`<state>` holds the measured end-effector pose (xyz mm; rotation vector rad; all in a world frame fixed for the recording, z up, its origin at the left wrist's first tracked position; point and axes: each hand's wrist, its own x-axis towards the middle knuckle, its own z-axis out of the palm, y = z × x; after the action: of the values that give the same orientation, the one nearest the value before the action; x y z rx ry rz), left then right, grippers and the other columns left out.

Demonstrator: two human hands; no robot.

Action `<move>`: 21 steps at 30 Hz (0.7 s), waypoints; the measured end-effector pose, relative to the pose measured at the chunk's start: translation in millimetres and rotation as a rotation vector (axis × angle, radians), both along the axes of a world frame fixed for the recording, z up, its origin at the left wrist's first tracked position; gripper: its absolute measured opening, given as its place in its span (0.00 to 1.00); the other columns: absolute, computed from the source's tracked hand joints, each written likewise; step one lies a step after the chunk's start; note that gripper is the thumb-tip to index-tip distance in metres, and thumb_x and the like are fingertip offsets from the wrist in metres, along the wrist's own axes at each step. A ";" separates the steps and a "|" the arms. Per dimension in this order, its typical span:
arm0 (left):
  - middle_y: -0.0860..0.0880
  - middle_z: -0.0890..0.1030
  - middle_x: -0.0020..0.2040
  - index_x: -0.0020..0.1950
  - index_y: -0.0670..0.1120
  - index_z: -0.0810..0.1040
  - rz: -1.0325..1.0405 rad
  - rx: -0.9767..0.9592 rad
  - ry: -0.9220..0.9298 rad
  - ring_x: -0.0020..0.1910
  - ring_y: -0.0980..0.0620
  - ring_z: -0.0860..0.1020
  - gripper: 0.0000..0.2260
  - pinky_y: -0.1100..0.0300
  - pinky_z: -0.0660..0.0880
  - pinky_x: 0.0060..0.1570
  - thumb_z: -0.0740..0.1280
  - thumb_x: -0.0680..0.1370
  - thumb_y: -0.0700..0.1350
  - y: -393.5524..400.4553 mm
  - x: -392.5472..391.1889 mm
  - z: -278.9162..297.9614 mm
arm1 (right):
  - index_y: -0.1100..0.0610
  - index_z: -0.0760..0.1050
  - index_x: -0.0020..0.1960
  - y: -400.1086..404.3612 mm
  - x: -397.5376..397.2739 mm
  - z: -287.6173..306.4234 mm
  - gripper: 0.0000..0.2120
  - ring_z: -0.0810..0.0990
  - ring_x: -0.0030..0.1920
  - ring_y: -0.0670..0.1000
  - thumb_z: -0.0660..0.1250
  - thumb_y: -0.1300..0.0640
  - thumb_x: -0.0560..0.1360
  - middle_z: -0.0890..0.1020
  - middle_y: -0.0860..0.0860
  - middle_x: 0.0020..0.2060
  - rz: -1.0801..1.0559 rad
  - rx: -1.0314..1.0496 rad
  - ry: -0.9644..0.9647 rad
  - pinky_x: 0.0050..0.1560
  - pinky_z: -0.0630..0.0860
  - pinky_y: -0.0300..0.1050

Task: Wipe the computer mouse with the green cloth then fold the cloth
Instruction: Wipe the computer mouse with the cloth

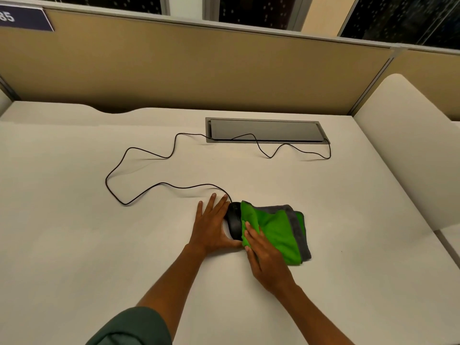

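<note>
A black wired computer mouse lies on the white desk near the middle. My left hand rests flat against its left side, fingers spread, thumb curled around the mouse's near end. A green cloth with a grey edge is bunched over the right half of the mouse. My right hand presses on the cloth's left part, against the mouse. The right side of the mouse is hidden under the cloth.
The mouse's black cable loops across the desk to the left and back to a grey cable hatch set into the desk. A tan partition stands behind. A white side panel rises at the right.
</note>
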<state>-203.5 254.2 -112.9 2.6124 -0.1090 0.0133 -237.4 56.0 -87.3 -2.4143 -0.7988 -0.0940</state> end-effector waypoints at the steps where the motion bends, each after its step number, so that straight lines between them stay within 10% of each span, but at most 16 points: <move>1: 0.53 0.53 0.80 0.78 0.48 0.55 -0.001 0.010 0.003 0.79 0.51 0.44 0.57 0.41 0.41 0.77 0.65 0.58 0.77 0.1 0.4 -0.3 | 0.64 0.70 0.69 -0.8 -5.8 -2.3 0.19 0.67 0.72 0.56 0.60 0.60 0.79 0.70 0.54 0.71 0.011 -0.012 -0.019 0.73 0.62 0.43; 11: 0.53 0.56 0.80 0.76 0.55 0.61 -0.009 0.007 -0.006 0.79 0.48 0.45 0.33 0.43 0.40 0.76 0.62 0.72 0.60 0.2 1.6 -2.4 | 0.66 0.75 0.64 24.8 2.5 3.3 0.18 0.70 0.70 0.59 0.61 0.60 0.77 0.77 0.57 0.65 0.175 -0.151 -0.243 0.70 0.68 0.54; 21: 0.49 0.56 0.80 0.78 0.50 0.55 0.018 -0.011 0.011 0.79 0.49 0.43 0.38 0.43 0.41 0.76 0.61 0.71 0.62 -0.7 2.6 -2.1 | 0.68 0.80 0.55 75.4 51.5 21.3 0.13 0.81 0.57 0.63 0.71 0.65 0.71 0.82 0.63 0.56 0.000 -0.334 -0.120 0.59 0.76 0.62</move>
<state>-200.9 253.6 -115.0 2.6017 -0.0812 0.0057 -185.8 131.4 -65.9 -2.7439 -0.9310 -0.1140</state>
